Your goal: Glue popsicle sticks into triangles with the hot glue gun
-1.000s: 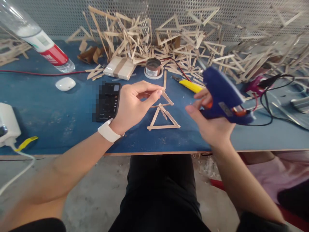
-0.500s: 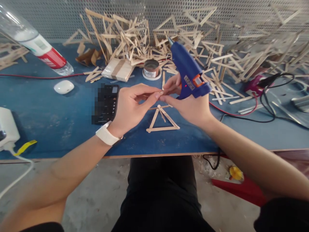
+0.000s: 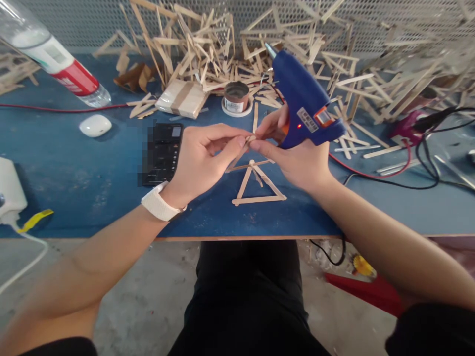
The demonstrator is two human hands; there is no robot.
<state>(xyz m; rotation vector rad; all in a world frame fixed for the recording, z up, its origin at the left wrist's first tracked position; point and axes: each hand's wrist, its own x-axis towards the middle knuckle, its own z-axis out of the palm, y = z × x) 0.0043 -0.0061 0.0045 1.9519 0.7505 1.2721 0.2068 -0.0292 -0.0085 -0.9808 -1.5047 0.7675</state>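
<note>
Pinching a stick joint (image 3: 251, 139) between fingertips of the left hand (image 3: 200, 157), far of the stick triangle (image 3: 260, 200) — probably to steady the bond. Pressing there too with thumb of the right hand (image 3: 302, 165), while gripping the glue gun (image 3: 300, 91) — pointed far, likely clear of the work.

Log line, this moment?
left hand pinching pale wooden sticks | right hand gripping blue plastic glue gun | pale wooden-stick triangle on blue table

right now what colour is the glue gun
Mostly dark blue; the glue gun shows best in the head view.
</note>
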